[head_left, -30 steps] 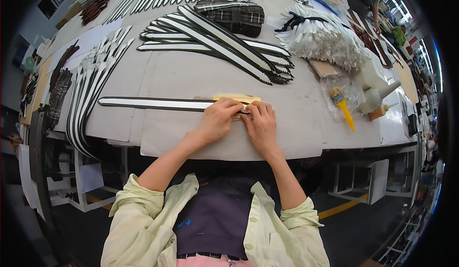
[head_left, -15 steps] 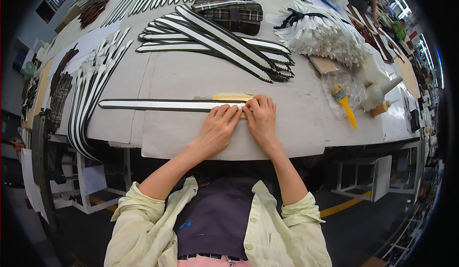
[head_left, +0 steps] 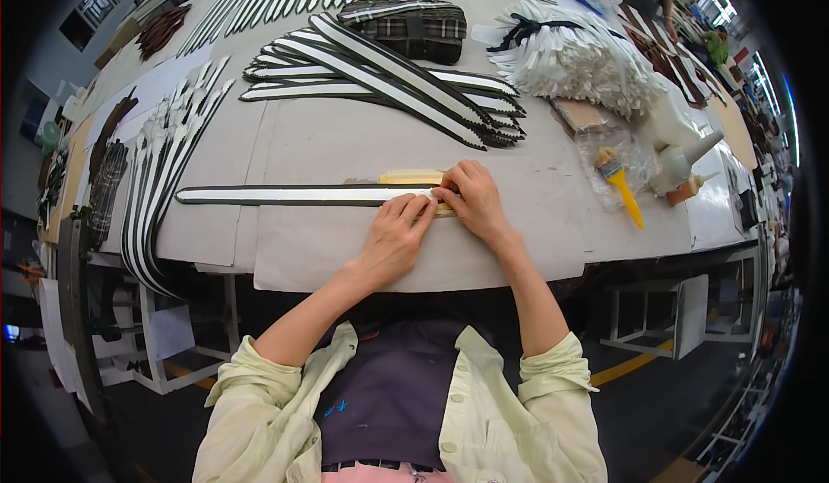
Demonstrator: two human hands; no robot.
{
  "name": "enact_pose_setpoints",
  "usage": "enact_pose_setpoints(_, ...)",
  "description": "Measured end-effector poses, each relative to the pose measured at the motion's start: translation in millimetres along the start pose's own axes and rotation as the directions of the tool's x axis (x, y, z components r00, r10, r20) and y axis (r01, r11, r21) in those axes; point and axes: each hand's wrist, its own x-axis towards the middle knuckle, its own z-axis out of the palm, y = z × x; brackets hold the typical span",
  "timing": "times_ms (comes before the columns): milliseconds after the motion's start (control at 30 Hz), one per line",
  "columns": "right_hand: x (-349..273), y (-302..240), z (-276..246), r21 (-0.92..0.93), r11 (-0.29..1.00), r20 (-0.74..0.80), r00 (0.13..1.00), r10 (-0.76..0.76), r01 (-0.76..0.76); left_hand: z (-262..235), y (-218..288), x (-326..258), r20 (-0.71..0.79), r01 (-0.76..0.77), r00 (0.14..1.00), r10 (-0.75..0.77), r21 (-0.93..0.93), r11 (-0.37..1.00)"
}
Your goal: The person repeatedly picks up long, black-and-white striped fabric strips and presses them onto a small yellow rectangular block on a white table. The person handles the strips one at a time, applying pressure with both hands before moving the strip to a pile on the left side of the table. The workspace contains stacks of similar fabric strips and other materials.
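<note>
A long dark strap (head_left: 294,194) with a white band along its middle lies straight across the work table, its pointed end at the left. My left hand (head_left: 394,239) presses its bunched fingertips onto the strap near the right end. Just beside it, my right hand (head_left: 473,196) is closed in a pinch at that end, wrist bent, and its fingers hide the strap's tip. Under and behind the strap, by my fingertips, shows a flat yellow piece (head_left: 408,176). Whatever small thing may be between my fingertips cannot be made out.
Beyond the strap lies a crossed pile of similar straps (head_left: 380,81) beside a plaid bundle (head_left: 410,29). More straps (head_left: 168,159) hang over the left front edge. At right are white strips (head_left: 579,60), a yellow-handled brush (head_left: 623,193) and a nozzled bottle (head_left: 686,163).
My right hand has shifted slightly, its wrist turned so the forearm slants further right, and its fingers bunch more tightly at the strap's end. My left hand stays nearly in place on the strap.
</note>
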Motion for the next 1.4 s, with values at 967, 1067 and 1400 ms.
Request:
enact_pose_setpoints(967, -14, 9, -8, 0.108, 0.953, 0.057, 0.959, 0.278, -0.283, 0, 4, 16, 0.028, 0.002, 1.000, -0.004, 0.077, 0.997)
enact_pose_setpoints(1067, -12, 8, -7, 0.139, 0.939, 0.062, 0.949, 0.310, -0.316, 0, -11, 17, 0.049, 0.012, 0.999, -0.009, -0.060, 0.998)
enact_pose_setpoints(1400, -25, 7, -14, 0.309, 0.863, 0.012, 0.909, 0.417, -0.400, -5, -14, 28, 0.088, -0.039, 0.995, 0.044, -0.063, 0.997)
